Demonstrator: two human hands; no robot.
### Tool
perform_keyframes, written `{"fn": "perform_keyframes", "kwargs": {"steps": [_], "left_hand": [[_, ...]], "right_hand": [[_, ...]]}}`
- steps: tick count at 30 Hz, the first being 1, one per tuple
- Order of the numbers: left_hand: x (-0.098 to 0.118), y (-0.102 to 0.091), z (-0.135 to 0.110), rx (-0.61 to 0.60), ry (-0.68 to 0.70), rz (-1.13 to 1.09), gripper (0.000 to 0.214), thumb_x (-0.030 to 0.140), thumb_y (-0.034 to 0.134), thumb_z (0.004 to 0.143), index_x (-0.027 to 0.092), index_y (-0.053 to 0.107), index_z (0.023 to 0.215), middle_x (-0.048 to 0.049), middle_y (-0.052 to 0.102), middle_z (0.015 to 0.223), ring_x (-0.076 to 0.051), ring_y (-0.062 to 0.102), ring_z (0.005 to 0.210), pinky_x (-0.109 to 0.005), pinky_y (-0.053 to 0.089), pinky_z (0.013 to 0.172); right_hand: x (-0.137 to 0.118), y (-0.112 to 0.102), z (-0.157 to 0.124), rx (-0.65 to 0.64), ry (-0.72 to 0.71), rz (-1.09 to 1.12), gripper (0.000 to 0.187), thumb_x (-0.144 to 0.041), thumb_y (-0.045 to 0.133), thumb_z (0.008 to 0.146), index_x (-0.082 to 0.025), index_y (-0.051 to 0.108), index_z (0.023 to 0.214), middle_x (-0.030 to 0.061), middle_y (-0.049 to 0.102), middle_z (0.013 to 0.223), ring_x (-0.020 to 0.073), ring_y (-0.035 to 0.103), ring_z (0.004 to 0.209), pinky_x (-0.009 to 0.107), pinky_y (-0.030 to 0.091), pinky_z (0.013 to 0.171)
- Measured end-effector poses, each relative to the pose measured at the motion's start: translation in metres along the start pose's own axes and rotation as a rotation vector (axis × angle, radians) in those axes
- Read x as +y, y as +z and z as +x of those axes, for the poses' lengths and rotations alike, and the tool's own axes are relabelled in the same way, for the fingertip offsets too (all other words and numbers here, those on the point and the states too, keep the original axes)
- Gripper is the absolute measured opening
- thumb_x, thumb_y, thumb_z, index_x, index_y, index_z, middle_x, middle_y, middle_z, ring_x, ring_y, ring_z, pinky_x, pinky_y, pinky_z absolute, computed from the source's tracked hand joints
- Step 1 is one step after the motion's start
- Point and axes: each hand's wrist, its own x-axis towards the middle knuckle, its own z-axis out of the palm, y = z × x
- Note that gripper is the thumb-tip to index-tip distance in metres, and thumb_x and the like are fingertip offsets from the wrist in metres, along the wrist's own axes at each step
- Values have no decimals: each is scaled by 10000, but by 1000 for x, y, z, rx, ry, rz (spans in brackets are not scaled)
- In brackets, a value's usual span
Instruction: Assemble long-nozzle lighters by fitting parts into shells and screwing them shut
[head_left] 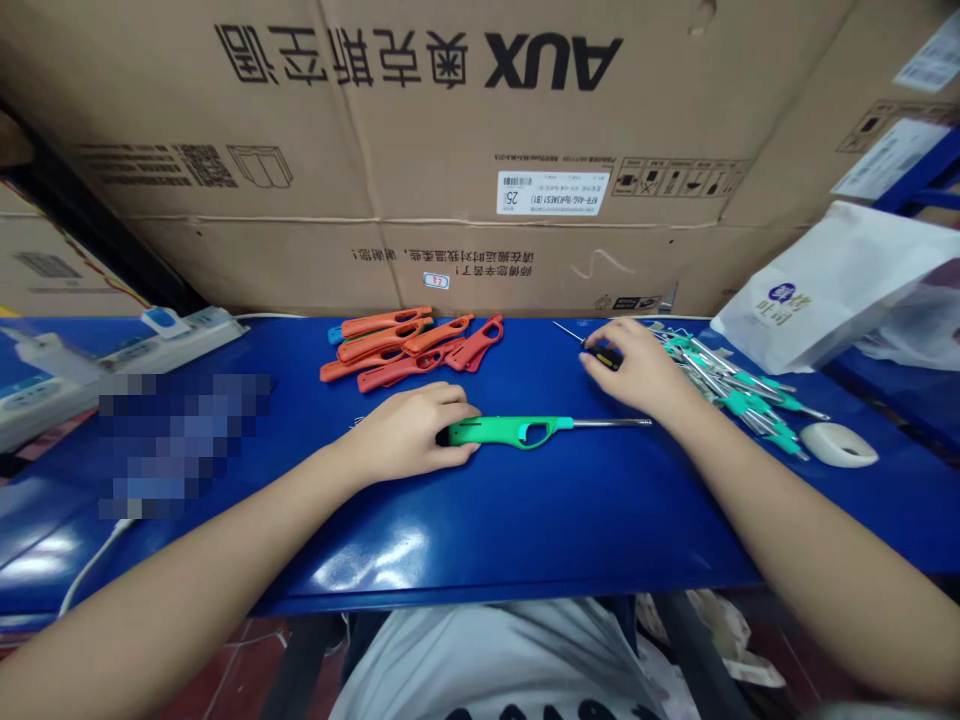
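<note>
My left hand [416,430] is closed on the handle end of a green gas lighter [499,430], which lies flat with its metal tube pointing right. Farther right, my right hand [634,365] grips the dark handle of a small screwdriver [602,355]; its thin shaft points up and left, apart from the lighter. Beyond my left hand lies a pile of orange and red lighter casings [386,345], with a bit of blue at its left end. Beside my right wrist is a heap of metal lighter tubes with teal parts [739,390].
A big cardboard box [450,190] stands along the back of the blue table [420,540]. On the left are a white power strip [112,360] and a blurred-out patch with a cable. A white paper bag [832,285] and a white mouse-shaped object [838,444] lie on the right.
</note>
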Motion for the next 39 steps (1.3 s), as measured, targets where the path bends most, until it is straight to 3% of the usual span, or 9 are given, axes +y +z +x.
{"fn": "perform_keyframes", "kwargs": {"steps": [2,4,7,11,14,19,24,32,39], "left_hand": [[4,2,0,3,14,48,283,337,619,948,196,696,1182,-64,676,1073,-224,651,1000,-318,507,875],[11,6,0,6,11,80,278,337,603,965,189,683,1187,-75,674,1098,-227,658,1000,-318,516,863],[25,13,-1,6,-23,89,289,348,591,989,179,661,1213,-81,667,1093,-217,670,953,-305,532,809],[43,21,-1,-7,-34,112,268,357,605,986,169,675,1163,-73,661,1021,-213,667,873,-293,531,711],[51,22,-2,0,-46,103,262,347,602,982,165,676,1155,-76,657,1028,-214,666,860,-300,539,712],[56,21,-5,2,-21,81,262,311,548,991,149,674,1154,-92,674,1051,-236,686,888,-332,563,737],[56,21,-5,-18,16,49,255,286,586,963,149,679,1157,-101,720,1081,-260,716,903,-351,570,738],[54,15,-5,-31,18,-17,176,241,612,921,157,717,1036,-75,730,967,-226,705,849,-300,531,698],[48,23,-3,8,29,-157,186,220,612,941,149,723,1072,-83,729,1022,-223,713,887,-302,550,781]], "right_hand": [[19,8,2,39,146,-132,189,-312,625,858,-178,664,987,157,634,1028,354,612,1049,507,489,948],[34,14,1,-57,267,-222,260,-343,641,837,-165,658,1025,166,629,1026,361,620,1018,506,496,923],[38,16,0,-116,328,-236,236,-379,609,868,-160,638,951,162,635,916,336,640,872,478,513,820],[3,8,2,28,309,-150,281,-395,448,978,-153,567,1061,203,660,984,347,647,911,438,494,761],[-43,4,2,84,221,123,281,-436,430,1006,-190,551,1067,127,680,915,273,647,803,384,483,719],[-111,16,5,-372,162,801,378,-543,600,913,-202,592,1077,18,665,816,134,557,578,276,451,545],[-136,36,20,-628,323,1060,393,-503,778,752,-158,697,923,1,658,729,79,468,519,230,370,477],[-141,55,25,-591,390,1057,335,-436,809,720,-144,755,873,14,691,730,69,473,513,224,358,467],[-131,39,17,-440,488,1157,356,-472,850,698,-150,710,758,4,662,692,58,475,497,212,326,448]]}}
